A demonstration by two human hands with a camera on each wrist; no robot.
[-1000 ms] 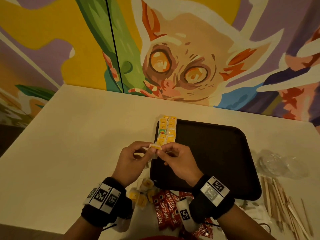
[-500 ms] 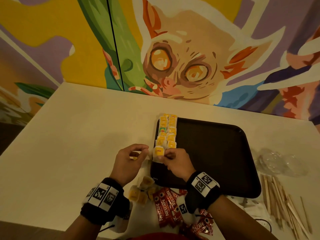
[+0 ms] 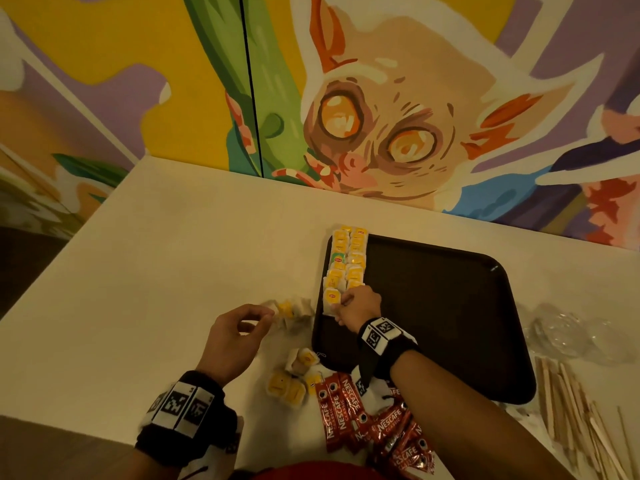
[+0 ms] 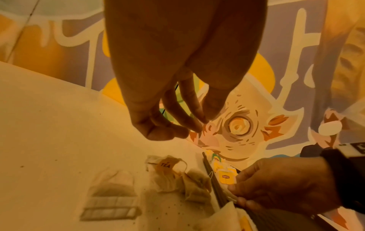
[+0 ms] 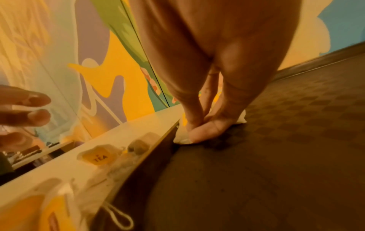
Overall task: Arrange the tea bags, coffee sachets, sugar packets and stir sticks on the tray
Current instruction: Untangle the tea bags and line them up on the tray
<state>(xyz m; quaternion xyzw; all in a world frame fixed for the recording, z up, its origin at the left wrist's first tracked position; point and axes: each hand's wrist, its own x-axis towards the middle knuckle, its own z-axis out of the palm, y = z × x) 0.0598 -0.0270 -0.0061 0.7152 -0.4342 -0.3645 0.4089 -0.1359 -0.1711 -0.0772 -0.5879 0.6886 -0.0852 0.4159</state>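
A dark tray (image 3: 450,323) lies on the pale table, with two columns of yellow-tagged tea bags (image 3: 348,258) along its left edge. My right hand (image 3: 341,303) pinches a tea bag (image 3: 331,296) at the near end of the left column. In the right wrist view thumb and fingers (image 5: 205,132) pinch that bag (image 5: 182,138) down on the tray (image 5: 276,156). My left hand (image 3: 263,315) hovers left of the tray, fingers loosely curled and holding nothing, just beside loose tea bags (image 3: 291,311) on the table.
More tea bags (image 3: 294,379) and red coffee sachets (image 3: 346,410) lie near the table's front edge by my right forearm. Wooden stir sticks (image 3: 581,417) and crumpled clear plastic (image 3: 571,334) lie right of the tray. A painted wall stands behind the table.
Both hands held one tea bag above the tray's left edge. The right hand has since set it down at the column's near end; the left hand let go and drew back left.
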